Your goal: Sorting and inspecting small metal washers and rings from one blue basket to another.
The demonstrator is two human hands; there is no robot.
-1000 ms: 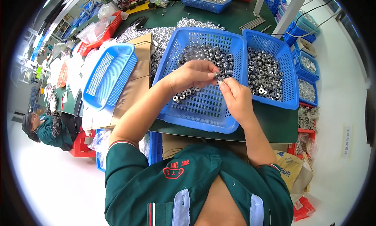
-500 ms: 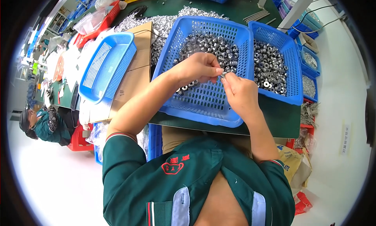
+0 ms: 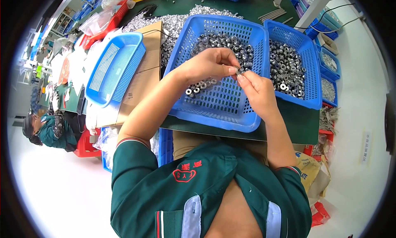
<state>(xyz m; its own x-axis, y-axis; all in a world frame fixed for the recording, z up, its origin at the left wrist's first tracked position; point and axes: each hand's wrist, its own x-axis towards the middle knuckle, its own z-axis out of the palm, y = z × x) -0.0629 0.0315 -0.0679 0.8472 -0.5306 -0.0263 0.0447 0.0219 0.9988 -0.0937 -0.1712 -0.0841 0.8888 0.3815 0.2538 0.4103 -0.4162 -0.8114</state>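
Note:
My left hand (image 3: pixel 212 65) and my right hand (image 3: pixel 258 90) meet above the middle blue basket (image 3: pixel 222 123), thumbs and fingertips pinched together. Between them sits a small metal part (image 3: pixel 239 71), mostly covered by the fingers, so its exact shape is hard to make out. Beneath and beyond the hands, short ring-shaped metal pieces (image 3: pixel 229 43) fill the far half of the basket. Several of these rings (image 3: pixel 196 89) lie just under my left wrist. To the right, a second blue basket (image 3: pixel 317 99) holds many more metal rings (image 3: pixel 288 66).
An elongated light-blue basket (image 3: pixel 97 98) rests on cardboard (image 3: pixel 142 68) at the left. Loose silvery parts (image 3: pixel 175 22) are heaped behind the baskets on the green table (image 3: pixel 175 125). Thin rods (image 3: pixel 272 15) lie at the back right. Another person (image 3: pixel 53 128) sits far left.
Both hands have risen slightly away from me, still pinched together on the small part. The whole scene has shifted a little to the right in view.

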